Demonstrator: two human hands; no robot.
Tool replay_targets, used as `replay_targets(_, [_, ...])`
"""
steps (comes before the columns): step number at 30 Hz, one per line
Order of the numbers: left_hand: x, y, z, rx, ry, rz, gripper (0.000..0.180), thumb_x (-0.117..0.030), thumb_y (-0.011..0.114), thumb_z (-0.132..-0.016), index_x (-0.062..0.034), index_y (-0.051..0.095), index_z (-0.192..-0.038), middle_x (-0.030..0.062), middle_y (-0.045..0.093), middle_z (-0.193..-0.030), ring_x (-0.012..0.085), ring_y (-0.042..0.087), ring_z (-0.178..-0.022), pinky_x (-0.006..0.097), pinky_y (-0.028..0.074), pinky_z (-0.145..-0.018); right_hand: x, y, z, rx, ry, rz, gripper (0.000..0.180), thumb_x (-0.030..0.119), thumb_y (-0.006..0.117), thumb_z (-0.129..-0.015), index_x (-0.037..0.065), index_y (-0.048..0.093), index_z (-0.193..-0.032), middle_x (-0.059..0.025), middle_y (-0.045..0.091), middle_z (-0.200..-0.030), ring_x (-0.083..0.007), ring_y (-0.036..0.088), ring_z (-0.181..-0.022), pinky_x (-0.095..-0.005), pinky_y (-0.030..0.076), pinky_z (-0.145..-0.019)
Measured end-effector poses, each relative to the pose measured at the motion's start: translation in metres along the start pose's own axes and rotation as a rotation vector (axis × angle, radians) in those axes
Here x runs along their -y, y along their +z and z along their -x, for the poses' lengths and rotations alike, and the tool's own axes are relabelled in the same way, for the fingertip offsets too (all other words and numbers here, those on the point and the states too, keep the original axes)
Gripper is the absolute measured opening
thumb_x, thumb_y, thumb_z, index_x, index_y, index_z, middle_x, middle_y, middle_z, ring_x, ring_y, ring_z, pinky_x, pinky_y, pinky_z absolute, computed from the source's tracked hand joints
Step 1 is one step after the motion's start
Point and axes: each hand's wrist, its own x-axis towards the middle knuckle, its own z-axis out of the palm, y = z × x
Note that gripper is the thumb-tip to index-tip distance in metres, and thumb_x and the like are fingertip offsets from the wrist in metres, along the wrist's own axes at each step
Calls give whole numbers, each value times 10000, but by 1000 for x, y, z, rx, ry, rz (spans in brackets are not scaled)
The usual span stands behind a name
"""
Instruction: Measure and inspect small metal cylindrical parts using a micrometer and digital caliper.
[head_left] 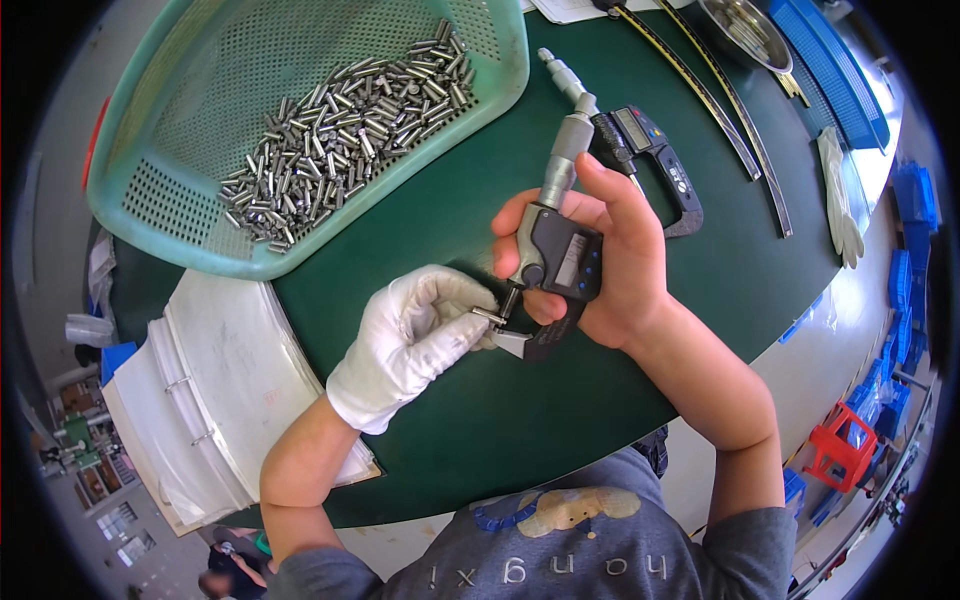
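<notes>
Dark green table (440, 465), carrying at upper left a pale green perforated plastic basket (270, 264) with a heap of short, shiny cylindrical metal pins (345, 135); a ring binder of white pages (235, 385) lies spread at left, and a second, black-and-silver digital micrometer (683, 190) rests just beyond the right hand (628, 262). Near the middle, the left hand (395, 340), in a white fabric glove, has thumb and forefinger pinched on one small, bright metal pin (487, 316), located at the measuring gap of a grey digital micrometer with a silver barrel (546, 240). Whether both measuring faces touch the pin cannot be told. Bare fingers of the right hand wrap the micrometer's body, the thumb raised beside the barrel. The pin should prove light, stiff and hard to crush, though its smooth, round side is likely slippery and apt to roll; it is best pinched near one end. The held micrometer is probably rigid and moderately heavy, with precise faces vulnerable to knocks; its body offers the soundest hold, away from those faces.
</notes>
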Motion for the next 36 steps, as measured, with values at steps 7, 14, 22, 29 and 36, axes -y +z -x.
replay_targets(7, [2, 0, -2, 24, 11, 71, 162, -111, 519, -839, 9, 531, -948, 50, 575, -824, 100, 551, -740, 228, 439, -705, 1, -2, 1, 18, 12, -95, 607, 534, 317, -786, -23, 549, -853, -144, 573, -695, -162, 449, -399, -247, 377, -403])
replay_targets(14, [-2, -8, -5, 11, 1, 69, 445, -402, 417, -863, 27, 535, -873, 101, 588, -752, 152, 578, -706, 241, 449, -669, -1, -2, 0, 79, -14, -153, 629, 534, 272, -810, -33, 541, -860, -170, 565, -709, -177, 454, -428, -254, 380, -397])
replay_targets(22, [0, -14, -3, 86, 10, 99, 419, -383, 420, -870, 20, 539, -877, 90, 592, -746, 146, 571, -683, 248, 449, -671, -5, -3, 2, 138, -22, -182, 687, 601, 249, -797, -23, 531, -864, -179, 552, -724, -201, 471, -519, -259, 372, -408])
replay_targets(29, [2, -11, -4, 93, 15, 148, 379, -349, 440, -869, 16, 543, -873, 85, 591, -747, 136, 568, -692, 245, 447, -671, -4, -6, 3, 186, -47, -175, 663, 583, 262, -800, -23, 521, -872, -180, 550, -730, -208, 463, -502, -268, 369, -414])
replay_targets(36, [-3, -8, -6, 91, -22, 81, 374, -331, 406, -885, 19, 539, -895, 68, 567, -753, 132, 534, -688, 251, 428, -668, -7, -12, 1, 254, -81, -186, 635, 558, 293, -800, -31, 522, -866, -193, 558, -731, -202, 482, -514, -255, 376, -398])
